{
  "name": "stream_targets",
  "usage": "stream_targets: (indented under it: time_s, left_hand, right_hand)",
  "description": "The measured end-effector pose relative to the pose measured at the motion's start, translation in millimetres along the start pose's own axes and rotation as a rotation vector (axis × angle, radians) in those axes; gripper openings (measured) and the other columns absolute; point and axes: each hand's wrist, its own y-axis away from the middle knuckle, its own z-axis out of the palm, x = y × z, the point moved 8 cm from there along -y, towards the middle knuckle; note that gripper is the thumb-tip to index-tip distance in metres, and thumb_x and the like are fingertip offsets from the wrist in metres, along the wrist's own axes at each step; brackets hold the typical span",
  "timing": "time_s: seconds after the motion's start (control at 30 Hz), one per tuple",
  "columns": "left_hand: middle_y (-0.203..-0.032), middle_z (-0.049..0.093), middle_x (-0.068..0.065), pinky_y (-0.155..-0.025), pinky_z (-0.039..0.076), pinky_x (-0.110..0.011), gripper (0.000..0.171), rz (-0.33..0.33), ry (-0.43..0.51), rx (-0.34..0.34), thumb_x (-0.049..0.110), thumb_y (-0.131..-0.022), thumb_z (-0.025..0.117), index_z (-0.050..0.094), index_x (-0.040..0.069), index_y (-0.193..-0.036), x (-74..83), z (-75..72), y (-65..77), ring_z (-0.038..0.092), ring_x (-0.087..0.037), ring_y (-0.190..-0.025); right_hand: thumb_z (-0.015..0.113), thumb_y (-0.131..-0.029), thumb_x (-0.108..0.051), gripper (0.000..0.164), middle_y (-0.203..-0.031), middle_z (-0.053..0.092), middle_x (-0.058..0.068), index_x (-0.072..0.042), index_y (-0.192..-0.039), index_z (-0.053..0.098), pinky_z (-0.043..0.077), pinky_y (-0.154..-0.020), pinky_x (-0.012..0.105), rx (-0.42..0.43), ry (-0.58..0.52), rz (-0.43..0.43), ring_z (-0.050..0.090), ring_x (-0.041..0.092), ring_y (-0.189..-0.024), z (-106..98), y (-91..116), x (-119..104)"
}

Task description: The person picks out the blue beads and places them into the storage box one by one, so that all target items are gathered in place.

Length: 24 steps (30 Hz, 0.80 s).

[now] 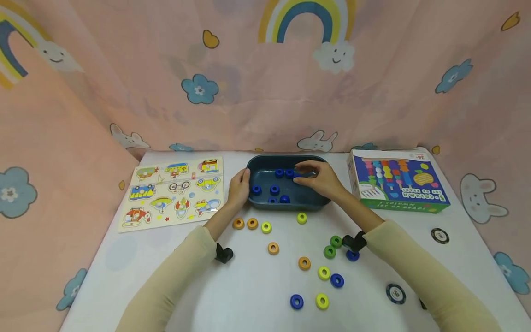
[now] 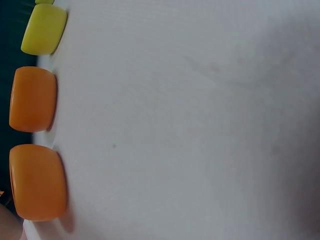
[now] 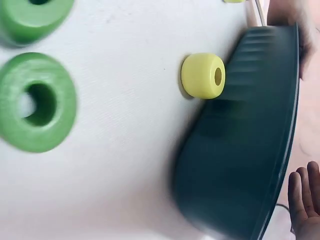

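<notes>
A dark blue-green tray (image 1: 286,206) holds several blue beads (image 1: 274,189). My left hand (image 1: 238,189) grips the tray's left end, thumb on the rim; the right wrist view shows this hand (image 3: 289,14) at the tray's far end. Over the right half of the tray is my right hand (image 1: 319,179), its thumb and forefinger apart. A blue bead (image 1: 296,174) sits beside those fingertips, partly hidden. In the right wrist view the fingers (image 3: 295,197) look extended past the tray's rim. Only a sliver of my left hand shows in the left wrist view.
In front of the tray lie loose orange beads (image 1: 273,248), yellow beads (image 1: 323,273), green beads (image 1: 329,251) and blue beads (image 1: 296,302). A picture puzzle board (image 1: 174,193) lies left, a bead-set box (image 1: 398,180) right. Round black chips (image 1: 396,293) lie near the right sleeve.
</notes>
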Motion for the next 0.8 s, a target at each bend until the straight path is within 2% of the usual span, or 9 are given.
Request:
stream_targets:
  time_s: [0.13,0.3,0.5,0.63,0.8]
  left_hand:
    - [-0.134,0.049,-0.009,-0.105,0.031,-0.034,0.047,0.004,-0.006,0.011,0.037,-0.100,0.035,0.049,0.005,-0.133,3.1,-0.9,-1.7,0.039,-0.020,-0.127]
    - [-0.134,0.048,-0.009,-0.106,0.029,-0.033,0.048,0.006,0.002,0.014,0.037,-0.100,0.035,0.049,0.005,-0.133,6.0,-0.6,-6.4,0.039,-0.020,-0.127]
    - [-0.135,0.048,-0.008,-0.105,0.030,-0.032,0.049,0.003,-0.003,0.006,0.039,-0.100,0.035,0.048,0.006,-0.134,6.6,-1.8,-8.4,0.039,-0.019,-0.127]
    - [-0.136,0.047,-0.008,-0.105,0.030,-0.032,0.051,0.005,-0.001,0.007,0.041,-0.100,0.034,0.047,0.006,-0.135,5.8,-2.8,-8.5,0.038,-0.019,-0.128]
    - [-0.136,0.047,-0.008,-0.106,0.029,-0.032,0.050,-0.024,-0.008,0.003,0.040,-0.100,0.034,0.047,0.006,-0.135,-2.5,-0.7,-5.1,0.037,-0.019,-0.128]
  right_hand:
    - [0.072,-0.081,-0.014,0.040,-0.112,0.061,0.017,0.002,-0.116,0.060,0.050,-0.073,0.024,0.006,-0.018,-0.007,0.056,0.032,-0.101,-12,17,-14]
    - [0.068,-0.084,-0.007,0.036,-0.113,0.060,0.022,0.006,-0.116,0.058,0.050,-0.072,0.022,0.029,-0.044,0.016,0.056,0.035,-0.099,-31,45,-28]
    - [0.069,-0.084,-0.019,0.038,-0.111,0.063,0.014,-0.001,-0.116,0.061,0.052,-0.072,0.020,0.076,-0.032,0.068,0.061,0.019,-0.093,-49,81,7]
    - [0.069,-0.084,-0.022,0.038,-0.111,0.064,0.012,-0.003,-0.116,0.062,0.053,-0.072,0.021,0.088,-0.015,0.128,0.061,0.017,-0.094,-54,109,23]
    - [0.069,-0.084,-0.023,0.037,-0.110,0.064,0.011,-0.004,-0.116,0.062,0.052,-0.073,0.021,0.046,0.039,0.194,0.060,0.023,-0.096,-46,148,35]
